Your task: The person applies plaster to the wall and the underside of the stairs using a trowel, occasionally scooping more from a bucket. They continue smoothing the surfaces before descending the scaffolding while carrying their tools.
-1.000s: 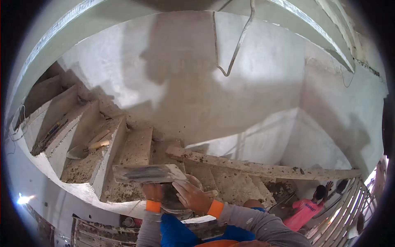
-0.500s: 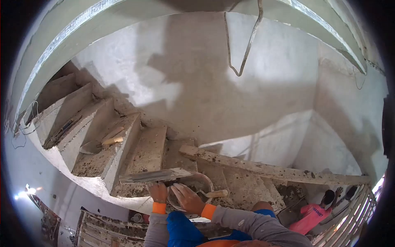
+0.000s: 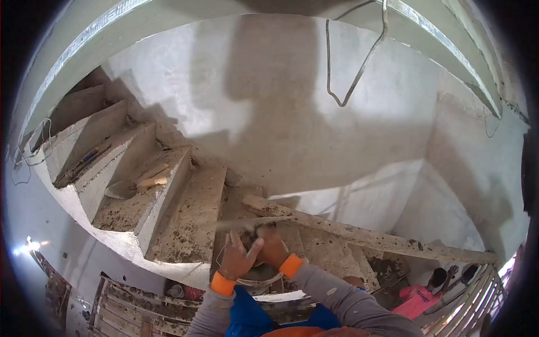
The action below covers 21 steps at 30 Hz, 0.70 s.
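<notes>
A bucket [image 3: 260,282] sits low in front of me, its upper part mostly covered by my hands. Over it, my left hand [image 3: 238,259] is open, with fingers and thumb spread. My right hand [image 3: 273,249] is closed at a long flat plastering float [image 3: 247,222], which appears nearly edge-on and smeared by motion. Something dark, perhaps mortar, shows at the right fingertips; it is too blurred to make out. The float lies above the bucket, across the stair treads.
Mortar-spattered concrete stairs [image 3: 193,210] climb to the left, where a pointing trowel [image 3: 120,190] lies on a tread. A long wooden beam [image 3: 359,229] crosses the steps rightward. A bent bar [image 3: 353,84] hangs overhead. A person in a pink shirt [image 3: 418,300] is below right, by a slatted railing [image 3: 474,297].
The float has moved right and up from the left hand. My left hand has let go and spread its fingers; my right hand has risen from the bucket to the float.
</notes>
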### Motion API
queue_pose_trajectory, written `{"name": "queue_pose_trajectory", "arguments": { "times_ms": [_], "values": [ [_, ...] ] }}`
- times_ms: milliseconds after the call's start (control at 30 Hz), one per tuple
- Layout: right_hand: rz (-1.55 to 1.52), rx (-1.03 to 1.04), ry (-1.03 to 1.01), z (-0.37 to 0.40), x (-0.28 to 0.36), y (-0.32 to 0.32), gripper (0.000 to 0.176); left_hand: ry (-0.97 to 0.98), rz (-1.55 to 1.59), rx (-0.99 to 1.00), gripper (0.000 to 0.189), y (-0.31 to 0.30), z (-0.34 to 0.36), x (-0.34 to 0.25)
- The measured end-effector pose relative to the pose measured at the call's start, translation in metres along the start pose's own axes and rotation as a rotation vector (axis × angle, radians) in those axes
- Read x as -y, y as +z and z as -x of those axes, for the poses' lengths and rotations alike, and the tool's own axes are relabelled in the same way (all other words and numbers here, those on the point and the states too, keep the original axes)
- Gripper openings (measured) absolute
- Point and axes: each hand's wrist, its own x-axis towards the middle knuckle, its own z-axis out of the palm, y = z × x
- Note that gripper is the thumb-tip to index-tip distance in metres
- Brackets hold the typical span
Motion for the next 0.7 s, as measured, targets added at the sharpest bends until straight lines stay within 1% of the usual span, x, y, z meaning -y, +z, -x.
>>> {"name": "queue_pose_trajectory", "arguments": {
  "times_ms": [100,133,200,233,267,300,367,433,500,567,633,667,700],
  "values": [
    [-0.06,-0.204,0.184,-0.044,0.015,-0.043,0.026,0.085,0.189,-0.05,0.061,-0.019,0.001,0.026],
    [-0.096,-0.273,0.144,-0.062,0.017,-0.056,0.026,0.022,0.173,-0.061,0.065,-0.02,0.001,0.061],
    [-0.168,-0.385,0.084,-0.098,0.027,-0.081,0.027,-0.153,-0.337,-0.083,0.075,-0.025,0.009,0.147],
    [-0.202,-0.427,0.063,-0.115,0.03,-0.093,0.028,-0.316,-0.331,-0.094,0.079,-0.025,0.015,0.178],
    [-0.252,-0.511,-0.017,-0.133,0.028,-0.1,0.029,-0.479,-0.326,-0.104,0.083,-0.025,0.02,0.199],
    [-0.302,-0.596,-0.099,-0.152,0.026,-0.107,0.03,-0.526,-0.328,-0.079,0.084,-0.026,0.022,0.212],
    [-0.281,-0.578,0.016,-0.185,0.029,-0.135,0.032,-0.622,-0.329,-0.026,0.087,-0.024,0.026,0.23],
    [-0.466,-0.557,-0.04,-0.227,0.046,-0.168,0.032,-0.601,-0.452,-0.023,0.087,-0.017,0.031,0.239],
    [-0.593,-0.682,-0.146,-0.261,0.044,-0.179,0.023,-0.596,-0.547,-0.05,0.086,-0.012,0.031,0.242],
    [-0.291,-0.808,-0.171,-0.289,0.037,-0.198,0.019,-0.607,-0.616,-0.104,0.085,-0.006,0.03,0.24],
    [-0.408,-0.827,-0.179,-0.313,0.034,-0.213,0.019,-0.67,-0.606,-0.182,0.084,0.007,0.022,0.27],
    [-0.424,-0.83,-0.141,-0.324,0.027,-0.22,0.02,-0.727,-0.61,-0.197,0.083,0.009,0.019,0.271],
    [-0.394,-0.84,-0.169,-0.333,0.02,-0.225,0.018,-0.783,-0.612,-0.211,0.082,0.01,0.016,0.273]
  ]
}}
